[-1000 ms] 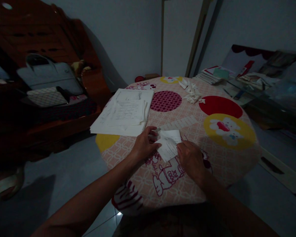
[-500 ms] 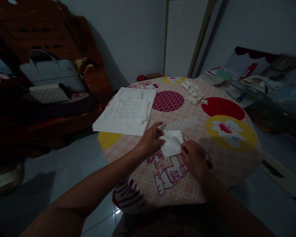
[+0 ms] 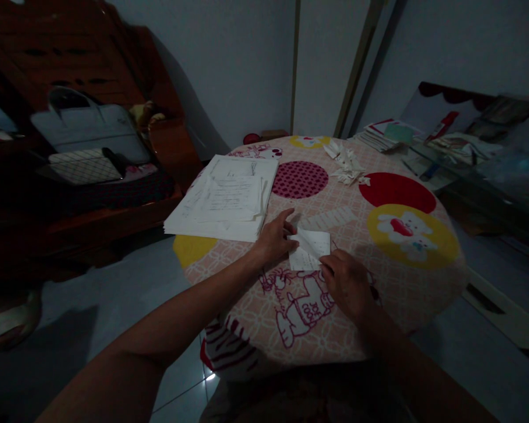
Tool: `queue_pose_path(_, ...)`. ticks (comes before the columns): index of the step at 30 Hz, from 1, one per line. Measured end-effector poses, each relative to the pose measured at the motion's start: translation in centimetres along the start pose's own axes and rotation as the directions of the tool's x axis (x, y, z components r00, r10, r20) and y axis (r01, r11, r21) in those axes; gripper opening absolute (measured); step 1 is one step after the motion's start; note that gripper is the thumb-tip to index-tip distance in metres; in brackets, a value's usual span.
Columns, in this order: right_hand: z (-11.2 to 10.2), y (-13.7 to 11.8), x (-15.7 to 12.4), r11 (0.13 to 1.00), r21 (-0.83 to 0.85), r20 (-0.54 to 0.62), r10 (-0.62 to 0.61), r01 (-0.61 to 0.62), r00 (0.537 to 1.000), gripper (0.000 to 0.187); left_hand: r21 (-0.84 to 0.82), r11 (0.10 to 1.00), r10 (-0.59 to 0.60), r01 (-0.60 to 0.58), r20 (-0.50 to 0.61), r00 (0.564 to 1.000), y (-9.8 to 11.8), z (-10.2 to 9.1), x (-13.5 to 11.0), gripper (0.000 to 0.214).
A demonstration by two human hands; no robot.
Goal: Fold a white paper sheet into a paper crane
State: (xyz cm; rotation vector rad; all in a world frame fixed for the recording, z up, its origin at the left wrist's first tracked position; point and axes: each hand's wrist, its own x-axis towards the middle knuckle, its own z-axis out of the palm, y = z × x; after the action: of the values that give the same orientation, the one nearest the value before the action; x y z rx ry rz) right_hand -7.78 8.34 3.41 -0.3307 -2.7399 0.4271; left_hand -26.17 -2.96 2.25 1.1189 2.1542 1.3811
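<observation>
Paper (image 3: 306, 259), a small white sheet bearing lines of writing, lies between the two hands on the near half of a round table covered with a patterned tablecloth (image 3: 264, 320). The left hand (image 3: 277, 238) is at its left edge, index finger extended away from the body, the other fingers curled and the thumb over the sheet; whether these digits grip it cannot be told. The right hand (image 3: 346, 279) has thumb and forefinger closed narrowly on the near right corner.

The sheet's near and far edges run roughly sideways. It looks almost square, so its long axis is unclear. A raised fold crosses it diagonally, from the far left toward the right fingertips.

Just beyond lies a pale strip (image 3: 330, 219), its long axis running sideways and slightly away toward the right. A paper stack (image 3: 185, 216) sits left of the hands; torn paper scraps (image 3: 347, 165) lie farther off.
</observation>
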Motion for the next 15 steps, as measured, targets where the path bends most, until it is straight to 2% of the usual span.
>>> queue_pose_path(2,-0.07,0.09,0.08,1.0,-0.008,0.018,-0.004,0.004,1.0,0.02,0.048,0.998,0.029,-0.028,-0.01,1.0,0.07,0.03,-0.32,0.081)
queue_pose_path(5,-0.06,0.33,0.2,1.0,0.016,0.019,0.017,-0.018,1.0,0.019,0.093,0.991,0.094,-0.097,0.037,0.995,0.36,-0.13,-0.54,0.063)
queue_pose_path(9,0.01,0.58,0.24,0.997,0.059,0.022,0.051,-0.053,0.998,0.016,0.122,0.989,0.076,-0.085,0.079,0.994,0.36,-0.37,-0.11,0.034)
queue_pose_path(12,0.2,0.56,0.01,0.995,0.08,-0.031,0.066,-0.063,0.997,0.015,0.08,0.995,0.058,-0.061,0.046,0.997,0.1,-0.23,0.08,0.022)
queue_pose_path(15,0.37,0.5,-0.32,0.982,0.175,-0.138,0.099,-0.074,0.985,0.015,0.018,0.995,0.097,-0.096,-0.039,0.995,0.43,-0.02,-0.51,0.017)
